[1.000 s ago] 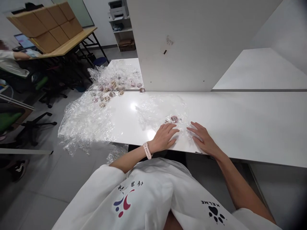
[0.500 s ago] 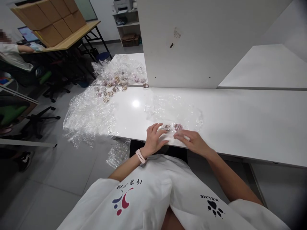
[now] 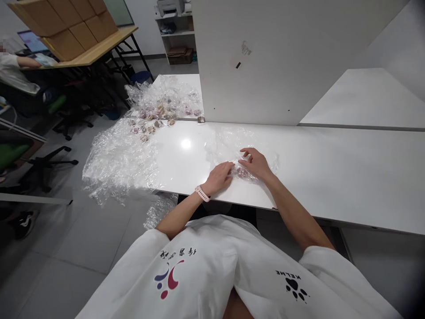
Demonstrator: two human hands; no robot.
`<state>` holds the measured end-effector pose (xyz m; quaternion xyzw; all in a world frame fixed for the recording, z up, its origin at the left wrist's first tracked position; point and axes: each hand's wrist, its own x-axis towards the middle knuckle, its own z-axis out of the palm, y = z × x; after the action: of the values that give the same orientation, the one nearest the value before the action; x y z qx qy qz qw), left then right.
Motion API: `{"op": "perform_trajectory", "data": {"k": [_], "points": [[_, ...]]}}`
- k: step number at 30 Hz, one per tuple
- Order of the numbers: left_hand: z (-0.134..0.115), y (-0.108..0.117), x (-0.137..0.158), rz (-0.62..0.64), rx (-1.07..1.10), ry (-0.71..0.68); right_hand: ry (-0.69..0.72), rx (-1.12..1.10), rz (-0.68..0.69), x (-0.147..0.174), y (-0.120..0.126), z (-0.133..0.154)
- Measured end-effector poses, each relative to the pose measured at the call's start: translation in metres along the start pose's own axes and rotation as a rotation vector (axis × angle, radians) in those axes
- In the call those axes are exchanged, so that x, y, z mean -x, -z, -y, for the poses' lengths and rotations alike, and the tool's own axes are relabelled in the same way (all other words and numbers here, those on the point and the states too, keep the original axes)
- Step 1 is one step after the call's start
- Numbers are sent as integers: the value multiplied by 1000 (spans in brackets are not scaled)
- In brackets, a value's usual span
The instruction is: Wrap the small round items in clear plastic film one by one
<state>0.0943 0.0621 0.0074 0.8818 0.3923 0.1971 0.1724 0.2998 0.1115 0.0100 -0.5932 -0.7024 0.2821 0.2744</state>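
Note:
A sheet of clear bubble wrap (image 3: 221, 144) lies on the white table in front of me. Small wrapped pieces, one of them pinkish (image 3: 241, 173), show through a fold of it near the front edge. My left hand (image 3: 219, 178) rests flat at the left end of this fold, its fingertips pressing on the wrap and partly hiding a piece. Over the right part hovers my right hand (image 3: 257, 165), thumb and fingers curved and apart, close to the film. Whether it touches the film I cannot tell.
A big heap of bubble wrap (image 3: 116, 161) hangs over the table's left end, with several small wrapped pieces (image 3: 151, 128) beside it. A tall white panel (image 3: 252, 88) rises behind. Cardboard boxes (image 3: 71, 37) stand on a wooden table, where a person's arm (image 3: 28, 62) rests.
My right hand has moved up and away from the table's front edge. The left has turned flatter onto the wrap, and film now covers the small pieces that lay more exposed.

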Motion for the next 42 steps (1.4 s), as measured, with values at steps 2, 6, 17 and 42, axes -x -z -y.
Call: {"op": "perform_trajectory", "data": {"k": [2, 6, 17, 42], "points": [[13, -1, 0, -14, 87, 74, 138, -6, 40, 15, 7, -5], [25, 14, 3, -56, 305, 129, 396, 103, 268, 49, 17, -10], [10, 43, -4, -35, -21, 559, -242, -101, 239, 46, 16, 13], [12, 52, 10, 43, -327, 106, 266, 428, -245, 37, -1, 20]]}}
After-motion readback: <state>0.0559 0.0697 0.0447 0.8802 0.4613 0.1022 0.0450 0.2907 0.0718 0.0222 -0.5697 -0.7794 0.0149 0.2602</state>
